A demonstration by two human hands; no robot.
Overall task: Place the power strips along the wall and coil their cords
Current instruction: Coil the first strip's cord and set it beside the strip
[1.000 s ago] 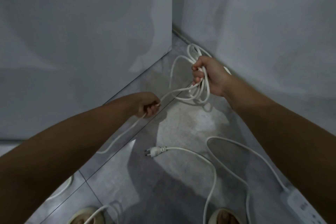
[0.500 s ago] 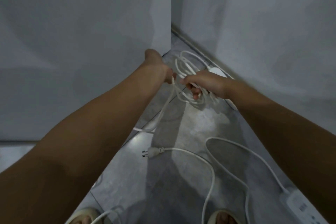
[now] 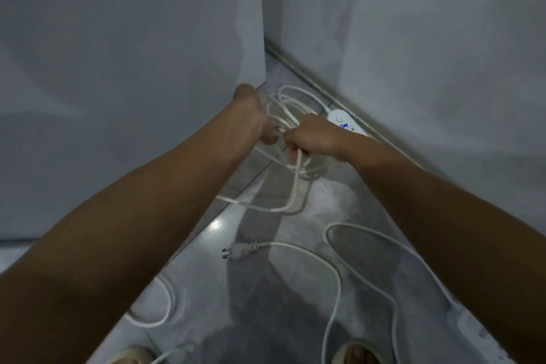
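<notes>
A white power strip lies on the floor against the right wall, near the corner. Its white cord forms a coil that my right hand grips in a fist. My left hand is at the coil's left side with its fingers curled round the cord; the fingertips are hidden. The cord's loose part hangs from my right hand and trails left across the floor. A second power strip lies at the lower right, partly behind my right forearm. Its cord loops over the floor and ends in a plug.
Grey walls meet in a corner ahead; a wall edge juts out on the left. Another loop of white cord lies on the grey tiled floor at lower left. My two sandalled feet show at the bottom edge.
My left hand went from low on the trailing cord up to the coil beside my right hand. The right hand lowered the coil toward the floor, uncovering the power strip by the wall.
</notes>
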